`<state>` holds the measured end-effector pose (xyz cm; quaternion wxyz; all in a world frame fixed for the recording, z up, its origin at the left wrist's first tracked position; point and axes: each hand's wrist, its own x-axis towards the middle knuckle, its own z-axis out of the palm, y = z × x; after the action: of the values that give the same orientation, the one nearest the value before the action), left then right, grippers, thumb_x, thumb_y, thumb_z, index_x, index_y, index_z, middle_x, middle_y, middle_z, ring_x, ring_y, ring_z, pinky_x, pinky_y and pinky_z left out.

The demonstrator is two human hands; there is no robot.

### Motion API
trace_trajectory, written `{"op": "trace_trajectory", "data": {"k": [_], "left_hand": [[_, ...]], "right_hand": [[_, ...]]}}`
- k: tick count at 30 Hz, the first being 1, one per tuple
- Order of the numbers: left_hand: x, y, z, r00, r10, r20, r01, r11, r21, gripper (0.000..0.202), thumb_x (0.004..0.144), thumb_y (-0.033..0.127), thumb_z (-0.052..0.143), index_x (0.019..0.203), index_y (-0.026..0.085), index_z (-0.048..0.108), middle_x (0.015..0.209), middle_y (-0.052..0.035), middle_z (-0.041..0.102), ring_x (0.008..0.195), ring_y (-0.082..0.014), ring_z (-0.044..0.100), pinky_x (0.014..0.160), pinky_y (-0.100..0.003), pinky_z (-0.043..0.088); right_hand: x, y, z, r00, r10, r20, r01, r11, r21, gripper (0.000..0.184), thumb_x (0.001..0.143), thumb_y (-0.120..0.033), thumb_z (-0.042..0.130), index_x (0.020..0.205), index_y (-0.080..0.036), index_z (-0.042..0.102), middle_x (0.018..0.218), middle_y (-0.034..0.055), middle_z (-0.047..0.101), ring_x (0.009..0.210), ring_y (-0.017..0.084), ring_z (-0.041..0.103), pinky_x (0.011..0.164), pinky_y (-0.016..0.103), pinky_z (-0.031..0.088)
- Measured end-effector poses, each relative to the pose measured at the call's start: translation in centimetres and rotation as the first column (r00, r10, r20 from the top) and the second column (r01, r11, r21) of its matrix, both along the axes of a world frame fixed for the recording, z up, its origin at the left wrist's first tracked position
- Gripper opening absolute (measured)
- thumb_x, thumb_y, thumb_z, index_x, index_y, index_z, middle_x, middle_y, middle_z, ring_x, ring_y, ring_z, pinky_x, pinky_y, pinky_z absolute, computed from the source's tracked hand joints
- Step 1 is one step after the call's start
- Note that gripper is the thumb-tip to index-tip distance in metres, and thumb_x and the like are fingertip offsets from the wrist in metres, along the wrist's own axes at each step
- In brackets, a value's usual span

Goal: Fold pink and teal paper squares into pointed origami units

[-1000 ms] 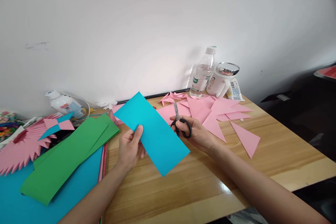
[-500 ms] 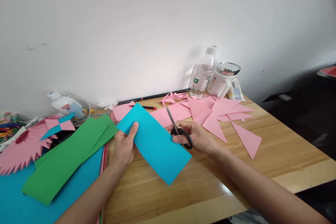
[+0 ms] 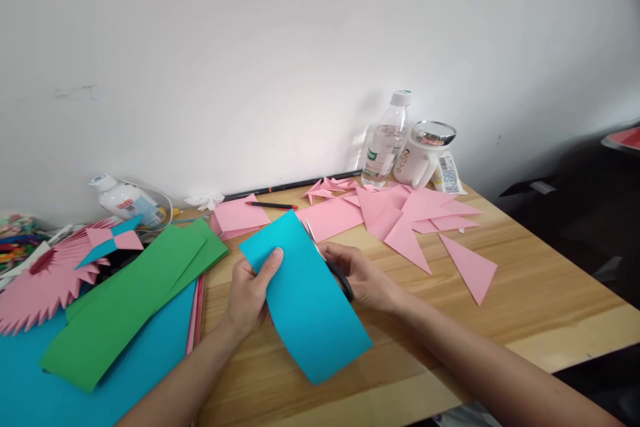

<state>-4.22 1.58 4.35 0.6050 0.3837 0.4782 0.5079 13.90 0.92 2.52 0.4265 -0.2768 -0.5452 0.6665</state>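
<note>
My left hand (image 3: 253,290) is closed on the left edge of a blue sheet of paper (image 3: 310,303), thumb on top and fingers underneath. The sheet is a long rectangle held tilted above the table. At its right edge my right hand (image 3: 357,273) grips a pair of scissors (image 3: 342,280) with black handles. Their blades point up and away along the sheet's edge; part of the scissors is hidden behind the paper. I cannot tell whether the blades touch the paper.
Green paper strips (image 3: 130,300) lie on larger blue sheets at left, beside a folded pink paper piece (image 3: 55,273). Pink paper triangles (image 3: 468,268) and a black pen (image 3: 271,205) lie beyond my hands. A water bottle (image 3: 385,147) and white mug (image 3: 423,157) stand by the wall.
The blue sheet has moved slightly right and toward me, turning a little more upright. The scissors, earlier in front of the sheet's right edge, are now partly behind it.
</note>
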Motion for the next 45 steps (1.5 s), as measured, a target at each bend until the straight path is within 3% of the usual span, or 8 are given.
{"op": "trace_trajectory", "data": {"k": [6, 12, 26, 45], "left_hand": [[-0.3, -0.3, -0.9, 0.991, -0.093, -0.097, 0.097, 0.995, 0.039, 0.043, 0.065, 0.047, 0.077, 0.054, 0.017, 0.047, 0.049, 0.004, 0.051, 0.042, -0.0089, 0.046, 0.041, -0.021, 0.042], [-0.5, -0.6, -1.2, 0.97, -0.184, -0.161, 0.19, 0.981, 0.025, 0.044, 0.072, 0.051, 0.069, 0.053, 0.018, 0.047, 0.042, 0.0027, 0.052, 0.035, -0.0105, 0.046, 0.037, -0.022, 0.039], [-0.5, -0.6, -0.8, 0.975, -0.141, -0.174, 0.147, 0.989, 0.024, 0.043, 0.068, 0.048, 0.073, 0.049, 0.019, 0.049, 0.042, 0.002, 0.053, 0.034, -0.0115, 0.046, 0.035, -0.023, 0.038], [-0.3, -0.7, -0.6, 0.976, -0.13, -0.175, 0.138, 0.99, 0.034, 0.041, 0.067, 0.049, 0.074, 0.053, 0.019, 0.05, 0.042, 0.0027, 0.053, 0.036, -0.0119, 0.047, 0.036, -0.023, 0.039]], "right_hand": [[-0.4, -0.3, -0.1, 1.0, -0.009, -0.018, 0.008, 0.999, -0.035, 0.04, 0.072, -0.036, 0.076, 0.103, -0.017, 0.06, 0.099, 0.0074, 0.067, 0.085, 0.019, 0.063, 0.075, 0.03, 0.05], [-0.6, -0.6, 0.1, 0.999, -0.041, -0.001, 0.041, 0.997, -0.072, 0.045, 0.066, -0.037, 0.08, 0.102, -0.017, 0.06, 0.099, 0.0075, 0.068, 0.082, 0.019, 0.065, 0.073, 0.031, 0.051], [-0.7, -0.7, -0.2, 0.99, -0.116, 0.08, 0.122, 0.989, -0.079, 0.046, 0.06, -0.045, 0.081, 0.088, -0.016, 0.06, 0.077, 0.002, 0.063, 0.071, 0.016, 0.058, 0.062, 0.027, 0.047], [-0.7, -0.7, -0.5, 0.98, -0.162, 0.118, 0.17, 0.983, -0.069, 0.039, 0.061, -0.043, 0.08, 0.08, -0.016, 0.058, 0.074, 0.0013, 0.062, 0.064, 0.013, 0.054, 0.054, 0.024, 0.043]]}}
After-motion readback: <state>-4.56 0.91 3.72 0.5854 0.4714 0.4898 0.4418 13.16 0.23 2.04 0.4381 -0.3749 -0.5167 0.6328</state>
